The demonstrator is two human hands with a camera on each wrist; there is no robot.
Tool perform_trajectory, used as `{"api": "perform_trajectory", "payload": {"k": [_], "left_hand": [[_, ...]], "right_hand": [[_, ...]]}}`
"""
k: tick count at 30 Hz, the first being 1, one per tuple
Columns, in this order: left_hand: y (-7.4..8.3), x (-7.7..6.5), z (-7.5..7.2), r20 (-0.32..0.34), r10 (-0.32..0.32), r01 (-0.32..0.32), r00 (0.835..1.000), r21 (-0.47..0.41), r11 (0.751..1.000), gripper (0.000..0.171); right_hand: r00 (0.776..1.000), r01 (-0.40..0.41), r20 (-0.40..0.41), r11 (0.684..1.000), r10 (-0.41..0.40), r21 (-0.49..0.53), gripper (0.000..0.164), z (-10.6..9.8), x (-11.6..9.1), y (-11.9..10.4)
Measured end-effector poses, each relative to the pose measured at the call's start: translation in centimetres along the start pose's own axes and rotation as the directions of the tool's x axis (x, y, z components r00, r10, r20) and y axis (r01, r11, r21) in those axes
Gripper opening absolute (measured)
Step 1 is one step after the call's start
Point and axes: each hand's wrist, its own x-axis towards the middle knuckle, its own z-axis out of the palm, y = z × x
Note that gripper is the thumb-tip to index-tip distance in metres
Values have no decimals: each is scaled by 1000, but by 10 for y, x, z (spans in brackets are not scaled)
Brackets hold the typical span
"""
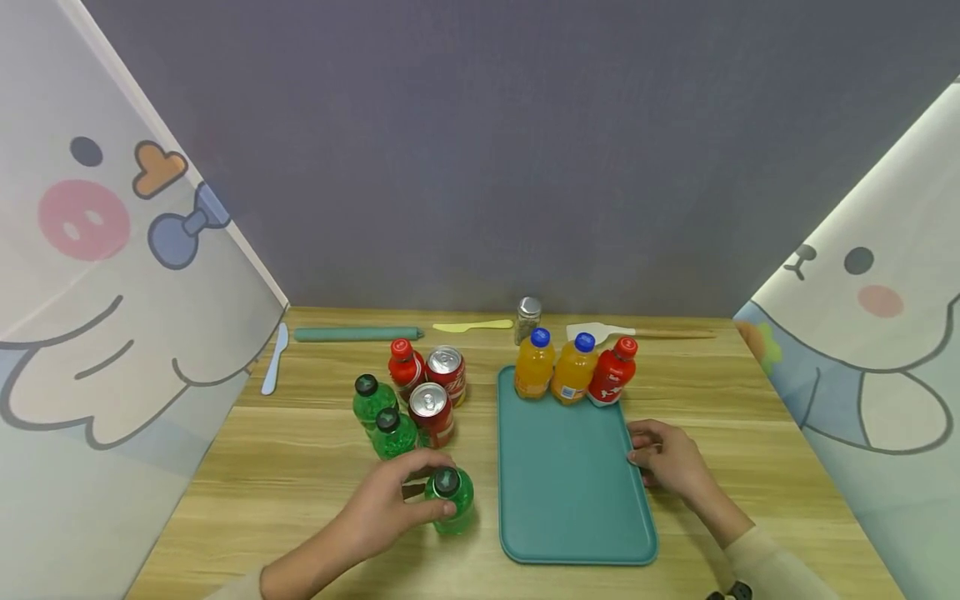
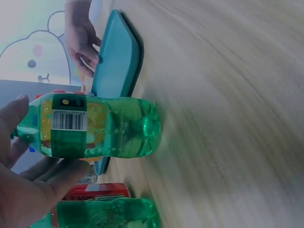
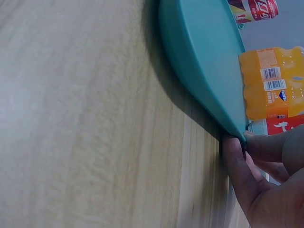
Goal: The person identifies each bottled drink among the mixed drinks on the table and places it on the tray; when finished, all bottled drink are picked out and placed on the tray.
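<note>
Near side of the bench (image 1: 720,408), head view: left hand (image 1: 386,507) curled round an upright green soda bottle (image 1: 460,496), just left of the teal tray (image 1: 573,483); right hand (image 1: 670,460) at the tray's right edge. Two orange-drink bottles (image 1: 534,367) (image 1: 575,371) and a red-capped bottle (image 1: 613,373) stand at its far end. Farther left, two more green bottles (image 1: 372,404) (image 1: 397,435), two red cans (image 1: 446,379) (image 1: 432,417), another red-capped bottle (image 1: 405,367). Step in hand, by my reading: taking the near bottle while steadying the tray; next move likely calls for a secure grip and a level tray. Bench wood-grained; grey far wall (image 1: 480,167), cartoon-printed side panels (image 1: 150,333) (image 1: 885,358).

Left wrist: thumb and fingers about the bottle's upper part, barcode showing; cannot tell whether its base touches wood.

Right wrist: thumb and finger pinch the tray rim.
</note>
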Motion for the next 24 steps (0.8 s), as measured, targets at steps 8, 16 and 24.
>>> {"api": "perform_trajectory", "payload": {"k": [8, 16, 24], "left_hand": [[-2, -2, 7, -18, -8, 7, 1000, -53, 999, 34], [-1, 3, 15, -63, 29, -30, 998, -20, 999, 35], [11, 22, 17, -107, 79, -84, 991, -35, 996, 34]], "right_hand": [[999, 16, 45, 999, -17, 30, 49, -3, 2, 4], [997, 12, 71, 998, -17, 62, 52, -5, 3, 8], [998, 23, 55, 998, -26, 52, 51, -4, 4, 8]]}}
